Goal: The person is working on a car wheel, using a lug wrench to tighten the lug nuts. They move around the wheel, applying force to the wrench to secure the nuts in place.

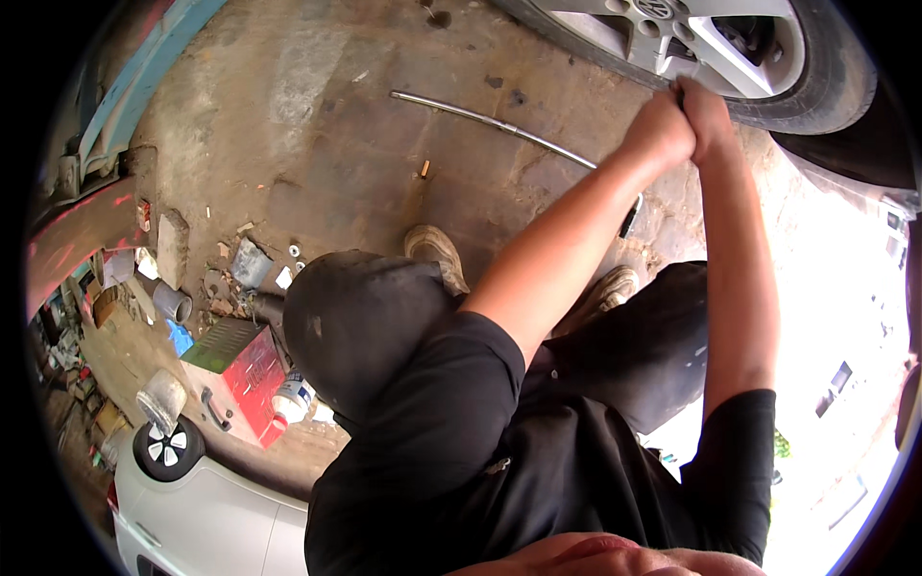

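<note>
At the lower rim of a silver alloy wheel (706, 77) with a black tyre (826, 106), my two hands are closed together. My left hand (663, 130) presses against my right hand (709, 113). A small dark bit of something shows between the fingers, but the grip hides what it is. Below and left of the wheel, a long chrome bar (499, 125) lies on the stained concrete floor (317, 144). My left forearm crosses over part of it, and a black end (630, 219) shows past that arm.
Left of my knee stands a red metal toolbox (252, 370) beside a white bottle (292, 396). Rubble and a grey cup (173, 303) lie beyond it. A white car (221, 514) is at lower left, a blue metal beam (144, 82) at upper left.
</note>
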Tool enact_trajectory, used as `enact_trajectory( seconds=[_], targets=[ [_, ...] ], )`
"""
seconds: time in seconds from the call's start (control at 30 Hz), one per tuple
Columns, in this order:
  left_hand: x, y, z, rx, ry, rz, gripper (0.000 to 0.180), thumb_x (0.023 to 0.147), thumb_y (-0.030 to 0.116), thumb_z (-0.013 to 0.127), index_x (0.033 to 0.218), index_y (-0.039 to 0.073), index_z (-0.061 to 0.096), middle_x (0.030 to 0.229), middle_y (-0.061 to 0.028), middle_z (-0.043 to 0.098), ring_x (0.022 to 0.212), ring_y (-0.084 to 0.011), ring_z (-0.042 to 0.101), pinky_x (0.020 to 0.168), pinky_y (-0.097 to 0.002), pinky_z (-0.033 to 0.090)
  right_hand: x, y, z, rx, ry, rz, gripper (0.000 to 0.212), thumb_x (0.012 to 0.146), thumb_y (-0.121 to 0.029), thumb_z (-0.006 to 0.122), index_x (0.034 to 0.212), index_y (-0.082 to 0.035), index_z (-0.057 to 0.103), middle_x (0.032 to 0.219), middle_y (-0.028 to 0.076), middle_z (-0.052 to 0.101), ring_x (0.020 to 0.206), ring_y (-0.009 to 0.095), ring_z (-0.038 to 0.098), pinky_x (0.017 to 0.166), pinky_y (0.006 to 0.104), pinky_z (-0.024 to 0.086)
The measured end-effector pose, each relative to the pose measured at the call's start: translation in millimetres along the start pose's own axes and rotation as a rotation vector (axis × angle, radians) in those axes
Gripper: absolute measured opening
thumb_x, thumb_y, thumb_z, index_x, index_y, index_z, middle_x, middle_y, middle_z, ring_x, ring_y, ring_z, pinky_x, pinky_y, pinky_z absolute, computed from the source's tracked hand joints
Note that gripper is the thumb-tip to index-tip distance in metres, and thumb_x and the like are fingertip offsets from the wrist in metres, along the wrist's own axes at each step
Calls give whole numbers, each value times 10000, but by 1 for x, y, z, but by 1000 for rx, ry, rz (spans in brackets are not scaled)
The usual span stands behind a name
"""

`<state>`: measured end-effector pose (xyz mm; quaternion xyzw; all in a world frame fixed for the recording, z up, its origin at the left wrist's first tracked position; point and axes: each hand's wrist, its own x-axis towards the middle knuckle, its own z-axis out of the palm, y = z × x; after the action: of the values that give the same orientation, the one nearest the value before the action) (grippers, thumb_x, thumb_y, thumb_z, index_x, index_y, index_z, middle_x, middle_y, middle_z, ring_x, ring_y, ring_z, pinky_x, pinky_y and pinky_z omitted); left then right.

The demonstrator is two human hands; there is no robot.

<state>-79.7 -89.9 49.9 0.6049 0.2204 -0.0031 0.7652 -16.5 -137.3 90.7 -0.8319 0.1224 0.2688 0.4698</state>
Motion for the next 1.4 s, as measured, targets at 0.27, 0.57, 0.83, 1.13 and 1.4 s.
enact_trajectory(
  seconds=[0.27, 0.57, 0.83, 1.13, 1.4],
  targets=[
    [-26, -30, 61, -935, 84, 103, 237, 988, 219, 409, 1117, 28, 462, 1116, -75, 548, 994, -113, 523, 792, -271, 458, -16, 38, -32, -206, -110, -309, 368, 940, -321, 476, 1065, 8, 585, 1046, 160, 634, 965, 225, 577, 845, 321, 438],
    [-2, 21, -4, 259, 444, 395, 263, 959, 283, 398, 983, 31, 471, 773, -229, 634, 764, -462, 596, 677, -516, 470, -63, 36, -48, -219, -188, -381, 536, 920, -408, 543, 1246, 14, 497, 1098, 154, 614, 1001, 212, 564, 864, 303, 433],
    [26, 22, -87, 1117, 218, 500, 308, 956, 347, 418, 1067, 73, 505, 943, -178, 649, 873, -377, 624, 760, -473, 496, -80, 58, -76, -241, -290, -262, 461, 929, -373, 535, 1199, 0, 535, 976, 105, 610, 882, 156, 543, 787, 302, 442],
    [51, 58, -116, 1355, 169, 608, 251, 952, 277, 429, 977, 34, 485, 798, -236, 638, 759, -429, 620, 662, -533, 487, -84, 63, -106, -213, -356, -206, 419, 938, -338, 529, 1173, 7, 553, 996, 99, 617, 901, 159, 555, 787, 300, 446],
    [66, 51, -107, 1287, 243, 720, 248, 932, 237, 428, 973, 10, 518, 788, -237, 637, 770, -427, 623, 693, -514, 495, -75, 66, -103, -243, -414, -177, 390, 939, -332, 531, 1160, -13, 560, 1031, 95, 625, 930, 174, 578, 801, 312, 453]
  ],
)
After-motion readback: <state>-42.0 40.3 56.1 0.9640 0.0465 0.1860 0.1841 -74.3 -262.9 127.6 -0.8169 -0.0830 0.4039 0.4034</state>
